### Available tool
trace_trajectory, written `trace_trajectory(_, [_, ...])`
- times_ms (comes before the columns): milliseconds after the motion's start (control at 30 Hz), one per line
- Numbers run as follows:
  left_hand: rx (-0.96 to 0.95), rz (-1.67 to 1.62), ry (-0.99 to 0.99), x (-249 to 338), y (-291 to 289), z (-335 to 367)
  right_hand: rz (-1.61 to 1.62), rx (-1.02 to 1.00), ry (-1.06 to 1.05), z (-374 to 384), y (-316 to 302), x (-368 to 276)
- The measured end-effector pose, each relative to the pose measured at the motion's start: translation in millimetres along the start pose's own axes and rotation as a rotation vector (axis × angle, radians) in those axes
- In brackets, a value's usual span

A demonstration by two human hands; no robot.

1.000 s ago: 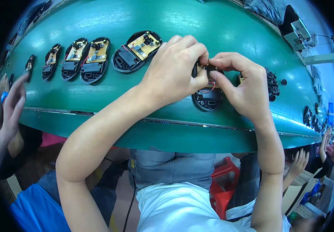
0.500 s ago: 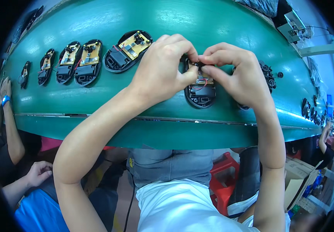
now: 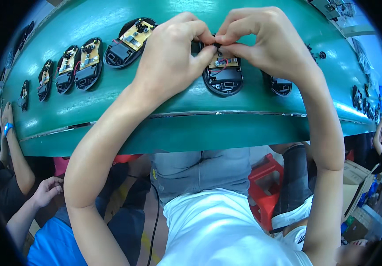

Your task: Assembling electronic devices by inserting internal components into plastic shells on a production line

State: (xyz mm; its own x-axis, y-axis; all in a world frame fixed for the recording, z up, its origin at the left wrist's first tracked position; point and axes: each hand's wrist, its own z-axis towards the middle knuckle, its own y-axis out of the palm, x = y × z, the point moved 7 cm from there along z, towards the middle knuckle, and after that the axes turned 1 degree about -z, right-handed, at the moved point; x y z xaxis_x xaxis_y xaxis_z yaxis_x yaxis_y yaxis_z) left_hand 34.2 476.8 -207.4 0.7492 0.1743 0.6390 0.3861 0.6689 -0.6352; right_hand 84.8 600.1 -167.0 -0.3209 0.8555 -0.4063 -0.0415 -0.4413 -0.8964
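Observation:
In front of me on the table lies an open black oval housing with a tan circuit board, thin red and black wires and a rectangular compartment. At its far end my left hand is closed, thumb and forefinger pinching beside a small black part. My right hand meets it there, its thumb and forefinger pressed together on the same part. Fingertips hide most of that part, so its kind cannot be made out. Another black housing is partly covered by my right wrist.
Similar open housings stand in a row to the left on the green table. Small black parts lie at the right. Co-workers sit on both sides, one hand at the lower left. A red stool stands below the table.
The view has shifted, so table and housings sit higher in the picture. Both hands stay pinched at the far end of the same housing.

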Motion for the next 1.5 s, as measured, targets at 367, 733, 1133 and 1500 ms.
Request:
trace_trajectory(367, [0.143, -0.007, 0.098, 9.1, 2.3, -2.3, 0.046, 0.201, 0.015, -15.2, 5.6, 7.2])
trace_trajectory(733, [0.100, 0.025, 0.087, 1.5, -0.1, -6.3, 0.209, 0.134, 0.419, -34.1, 4.8, -19.6])
trace_trajectory(1133, [0.045, -0.023, 0.097, 4.8, 1.6, -3.7, -0.072, 0.252, -0.133, -40.0, 5.9, -27.5])
trace_trajectory(1500, [0.027, -0.007, 0.093, 9.4, 1.2, -3.8, -0.311, 0.210, -0.028, -79.4, 18.2, -55.4])
